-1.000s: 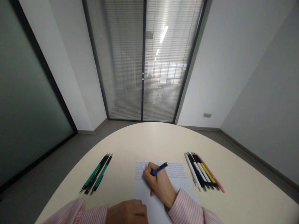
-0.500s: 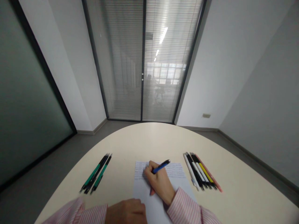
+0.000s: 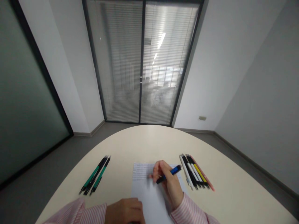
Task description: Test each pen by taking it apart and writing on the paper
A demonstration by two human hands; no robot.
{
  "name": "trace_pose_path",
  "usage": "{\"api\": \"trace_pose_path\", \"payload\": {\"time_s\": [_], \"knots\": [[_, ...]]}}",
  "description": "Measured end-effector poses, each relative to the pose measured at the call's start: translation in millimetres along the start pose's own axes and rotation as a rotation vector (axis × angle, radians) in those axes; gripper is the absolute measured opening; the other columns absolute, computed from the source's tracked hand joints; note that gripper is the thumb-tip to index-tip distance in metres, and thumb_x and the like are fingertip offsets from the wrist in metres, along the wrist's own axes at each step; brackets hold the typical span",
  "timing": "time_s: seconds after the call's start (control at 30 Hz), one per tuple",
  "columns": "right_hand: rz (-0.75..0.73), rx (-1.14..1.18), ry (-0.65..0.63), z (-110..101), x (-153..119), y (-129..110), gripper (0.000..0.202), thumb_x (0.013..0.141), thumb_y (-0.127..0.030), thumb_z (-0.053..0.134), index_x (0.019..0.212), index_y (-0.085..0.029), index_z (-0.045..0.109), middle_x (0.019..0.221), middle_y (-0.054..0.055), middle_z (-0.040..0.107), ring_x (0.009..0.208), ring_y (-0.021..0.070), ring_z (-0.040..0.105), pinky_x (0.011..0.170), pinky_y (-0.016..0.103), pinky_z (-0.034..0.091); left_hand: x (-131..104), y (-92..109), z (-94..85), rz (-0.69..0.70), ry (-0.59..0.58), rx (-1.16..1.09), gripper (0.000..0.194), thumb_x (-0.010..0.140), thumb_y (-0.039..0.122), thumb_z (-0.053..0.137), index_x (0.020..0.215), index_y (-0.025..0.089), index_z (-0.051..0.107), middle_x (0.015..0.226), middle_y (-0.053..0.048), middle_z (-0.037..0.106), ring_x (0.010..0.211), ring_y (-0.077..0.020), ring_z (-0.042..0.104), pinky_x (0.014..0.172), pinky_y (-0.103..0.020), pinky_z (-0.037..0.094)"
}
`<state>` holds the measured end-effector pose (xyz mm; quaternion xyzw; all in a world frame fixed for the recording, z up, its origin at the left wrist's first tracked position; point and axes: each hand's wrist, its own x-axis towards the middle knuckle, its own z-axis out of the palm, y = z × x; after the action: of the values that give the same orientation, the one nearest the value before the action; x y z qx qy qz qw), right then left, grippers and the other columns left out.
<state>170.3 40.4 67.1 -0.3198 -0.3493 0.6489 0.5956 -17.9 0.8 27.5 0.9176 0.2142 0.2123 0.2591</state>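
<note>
In my right hand (image 3: 169, 182) is a blue and black pen (image 3: 175, 170), lying slantwise across the fingers above the paper. The white sheet of paper (image 3: 149, 199) carries lines of handwriting along its upper part. My left hand (image 3: 126, 210) rests with bent fingers at the sheet's lower left edge. A small dark spot shows under it at the frame's bottom, but what that is, or whether the hand holds it, is hidden. Both sleeves are pink and white striped.
Several green and black pens (image 3: 94, 176) lie side by side on the left of the round cream table (image 3: 149, 140). To the right lies a row of several white, black, yellow and pink pens (image 3: 196, 172). Beyond the table stands a glass door (image 3: 140, 62) with blinds.
My right hand has moved to the right and turned, lifting the pen from the handwriting; the pen's tip end now shows. My left hand stays nearly in place. The view has shifted slightly.
</note>
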Motion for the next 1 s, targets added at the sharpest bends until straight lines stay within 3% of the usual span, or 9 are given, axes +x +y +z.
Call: {"api": "trace_pose_path", "payload": {"time_s": [0.1,0.2,0.3,0.4,0.5,0.7,0.8,0.93,1.0], "knots": [[-0.016,0.106,0.053,-3,-3,-3,0.03,0.07,-0.046,0.075,0.069,-0.021,0.057,0.042,-0.015,0.025,0.034,0.0044,0.014,0.036,0.016,0.027,-2,1,-0.4,0.004,-0.004,-0.023,0.052,0.097,0.05,0.028,0.074,0.017,0.062,0.069,-0.004,0.061,0.068,-0.0137,0.055,0.063,-0.02,0.042],[0.035,0.199,0.048,-6,-3,-9,0.039,0.069,-0.057,0.07,0.075,-0.021,0.057,0.052,-0.012,0.029,0.04,0.0062,0.025,0.042,0.017,0.032,-1,2,-1.3,0.016,0.01,-0.051,0.038,0.095,0.041,0.04,0.076,0.017,0.063,0.069,-0.002,0.06,0.068,-0.0131,0.057,0.065,-0.019,0.043],[0.169,0.351,-0.014,-8,-4,-14,0.057,0.072,-0.076,0.047,0.066,-0.02,0.055,0.053,-0.008,0.033,0.045,0.0101,0.034,0.049,0.024,0.04,0,2,-2.8,0.008,-0.005,-0.044,0.033,0.094,0.038,0.044,0.076,0.018,0.063,0.07,-0.002,0.061,0.07,-0.0132,0.057,0.066,-0.019,0.043],[0.245,0.375,-0.039,-11,-5,-13,0.065,0.071,-0.081,0.036,0.043,-0.023,0.034,0.04,-0.01,0.021,0.036,0.0079,0.016,0.037,0.021,0.028,1,3,-4.2,-0.001,-0.01,-0.038,0.037,0.094,0.042,0.041,0.076,0.018,0.063,0.07,-0.003,0.061,0.071,-0.0142,0.057,0.068,-0.021,0.044],[0.198,0.279,-0.007,-14,-3,-9,0.067,0.071,-0.081,0.031,0.038,-0.025,0.016,0.034,-0.012,0.009,0.033,0.0067,0.002,0.03,0.02,0.015,1,4,-5.4,0.003,-0.013,-0.071,0.041,0.095,0.045,0.039,0.076,0.018,0.064,0.07,-0.003,0.061,0.07,-0.0143,0.057,0.067,-0.021,0.044],[0.129,0.187,0.046,-16,2,-5,0.065,0.069,-0.081,0.042,0.042,-0.025,0.024,0.034,-0.013,0.012,0.032,0.0057,0.001,0.027,0.018,0.013,-1,4,-2.9,-0.014,0.009,-0.069,0.04,0.095,0.044,0.04,0.077,0.018,0.064,0.07,-0.003,0.06,0.069,-0.0132,0.057,0.067,-0.02,0.044],[0.065,0.138,0.109,-12,2,-8,0.056,0.066,-0.075,0.057,0.05,-0.024,0.04,0.036,-0.014,0.017,0.031,0.0055,0.006,0.027,0.016,0.017,-1,2,1.6,-0.012,0.036,-0.068,0.044,0.094,0.048,0.038,0.075,0.018,0.063,0.068,-0.003,0.059,0.068,-0.0128,0.056,0.066,-0.019,0.043],[-0.074,0.036,0.256,-16,0,-25,0.044,0.062,-0.063,0.072,0.071,-0.022,0.059,0.054,-0.008,0.046,0.04,0.0073,0.042,0.043,0.021,0.045,-2,2,3.9,-0.025,0.048,-0.039,0.046,0.094,0.049,0.037,0.073,0.017,0.062,0.067,-0.003,0.059,0.067,-0.0129,0.056,0.065,-0.019,0.043],[-0.163,-0.046,0.355,-31,-3,-42,0.045,0.063,-0.062,0.072,0.077,-0.021,0.063,0.059,-0.006,0.052,0.047,0.0088,0.05,0.051,0.023,0.051,-2,3,2.3,-0.018,0.031,-0.043,0.044,0.094,0.047,0.038,0.074,0.017,0.062,0.069,-0.003,0.06,0.068,-0.0132,0.056,0.065,-0.019,0.043]]}}
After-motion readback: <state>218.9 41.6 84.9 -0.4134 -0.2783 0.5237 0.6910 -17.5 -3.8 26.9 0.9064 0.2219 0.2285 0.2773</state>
